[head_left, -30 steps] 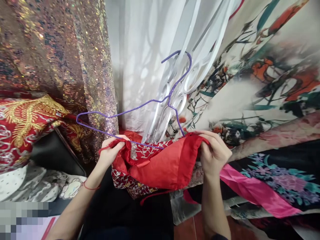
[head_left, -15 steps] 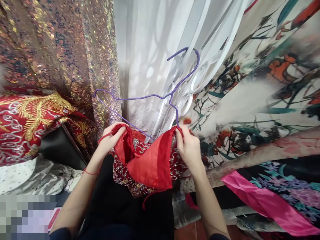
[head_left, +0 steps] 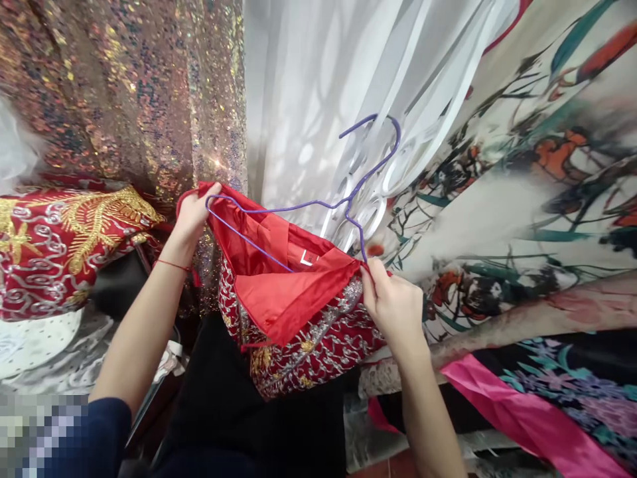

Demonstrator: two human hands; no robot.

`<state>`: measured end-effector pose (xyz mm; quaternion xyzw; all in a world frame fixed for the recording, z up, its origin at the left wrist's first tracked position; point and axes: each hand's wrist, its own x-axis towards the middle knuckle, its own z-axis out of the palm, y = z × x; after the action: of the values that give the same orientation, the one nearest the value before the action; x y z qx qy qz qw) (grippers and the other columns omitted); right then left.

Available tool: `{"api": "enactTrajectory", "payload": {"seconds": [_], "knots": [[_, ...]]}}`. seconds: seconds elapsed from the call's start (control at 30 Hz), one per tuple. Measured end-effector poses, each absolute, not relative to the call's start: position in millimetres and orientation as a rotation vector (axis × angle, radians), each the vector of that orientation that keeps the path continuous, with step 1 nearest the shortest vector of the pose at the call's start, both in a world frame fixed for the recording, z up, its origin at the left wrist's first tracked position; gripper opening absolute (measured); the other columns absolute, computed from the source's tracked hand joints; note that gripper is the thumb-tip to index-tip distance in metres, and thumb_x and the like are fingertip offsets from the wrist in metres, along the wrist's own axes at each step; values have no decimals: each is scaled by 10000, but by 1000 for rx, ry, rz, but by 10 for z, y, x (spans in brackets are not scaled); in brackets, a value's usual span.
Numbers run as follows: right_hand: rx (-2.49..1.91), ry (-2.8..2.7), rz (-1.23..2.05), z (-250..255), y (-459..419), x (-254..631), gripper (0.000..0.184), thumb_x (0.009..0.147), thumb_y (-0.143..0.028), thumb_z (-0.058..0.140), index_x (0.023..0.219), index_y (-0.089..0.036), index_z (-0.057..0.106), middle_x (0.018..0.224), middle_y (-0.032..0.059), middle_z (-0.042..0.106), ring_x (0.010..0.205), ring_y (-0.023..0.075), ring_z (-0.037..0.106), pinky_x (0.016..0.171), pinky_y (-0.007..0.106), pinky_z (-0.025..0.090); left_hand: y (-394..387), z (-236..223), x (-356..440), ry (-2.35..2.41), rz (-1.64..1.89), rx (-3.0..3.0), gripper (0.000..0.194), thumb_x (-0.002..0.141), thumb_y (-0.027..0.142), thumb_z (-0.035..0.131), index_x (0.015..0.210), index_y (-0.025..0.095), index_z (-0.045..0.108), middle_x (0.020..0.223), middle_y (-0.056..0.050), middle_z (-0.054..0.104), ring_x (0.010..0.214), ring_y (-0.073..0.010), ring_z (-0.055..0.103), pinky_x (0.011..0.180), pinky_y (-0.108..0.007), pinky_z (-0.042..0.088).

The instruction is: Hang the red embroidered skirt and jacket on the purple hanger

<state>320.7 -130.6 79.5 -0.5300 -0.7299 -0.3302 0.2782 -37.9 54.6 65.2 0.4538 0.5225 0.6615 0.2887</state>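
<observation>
Sequinned fabric [head_left: 124, 99] behind, left fingers [head_left: 200, 201] and right fingers [head_left: 374, 277] tight on red garment [head_left: 318, 342], purple hanger [head_left: 352, 196] partly inside it.

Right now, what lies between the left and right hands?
In the head view, the red garment spans between them, with the purple hanger partly inside its opening.

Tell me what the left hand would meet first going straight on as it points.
Beyond the red garment in its grip and the purple hanger beside it, the left hand would probably meet the sequined cloth; depth is unclear.
</observation>
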Motion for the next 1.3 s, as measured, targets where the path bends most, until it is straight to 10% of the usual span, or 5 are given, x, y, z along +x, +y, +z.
{"api": "enactTrajectory", "payload": {"seconds": [0.6, 0.77, 0.9, 1.1, 1.3], "knots": [[-1354, -1845, -1134, 698, -1395, 3211, 215, 1002, -244, 475, 1051, -119, 643, 532, -12, 554, 484, 145, 473, 592, 299, 340, -845, 815, 529, 1496, 1842, 1656, 238, 964, 451, 569, 897, 225, 529, 615, 44, 471, 513, -133, 530, 616, -275, 403], [-1231, -1753, -1266, 439, -1176, 3250, 466, 908, -256, 545, 1352, -115, 551, 1116, 193, 705, 1021, 280, 623, 920, 429, 406, -488, 838, 391, 1449, 1892, 1685, 185, 963, 393, 547, 977, 214, 498, 730, 28, 543, 619, -140, 595, 663, -270, 446], [-913, -1725, -1427, 243, -1096, 3051, 369, 900, -230, 577, 1251, -312, 657, 1262, 111, 695, 1246, 254, 503, 1072, 474, 269, -242, 905, 223, 1403, 1805, 1801, 198, 897, 223, 519, 1079, 208, 443, 842, -4, 585, 671, -143, 592, 680, -287, 456], [-575, -1834, -1288, 497, -765, 2576, 223, 930, -146, 588, 746, -249, 661, 947, -18, 772, 1046, 155, 601, 1033, 403, 271, -236, 965, 133, 1330, 1528, 1872, 395, 871, 204, 467, 1262, 209, 414, 694, 39, 576, 568, -163, 576, 608, -299, 437], [-665, -1805, -1292, 949, -277, 2203, 401, 1003, -87, 402, 641, -199, 533, 537, -20, 471, 560, 142, 380, 652, 329, 239, -393, 1018, 126, 1314, 1488, 2085, 189, 879, 216, 394, 964, 208, 562, 774, -6, 631, 707, -171, 605, 741, -319, 475]]}}
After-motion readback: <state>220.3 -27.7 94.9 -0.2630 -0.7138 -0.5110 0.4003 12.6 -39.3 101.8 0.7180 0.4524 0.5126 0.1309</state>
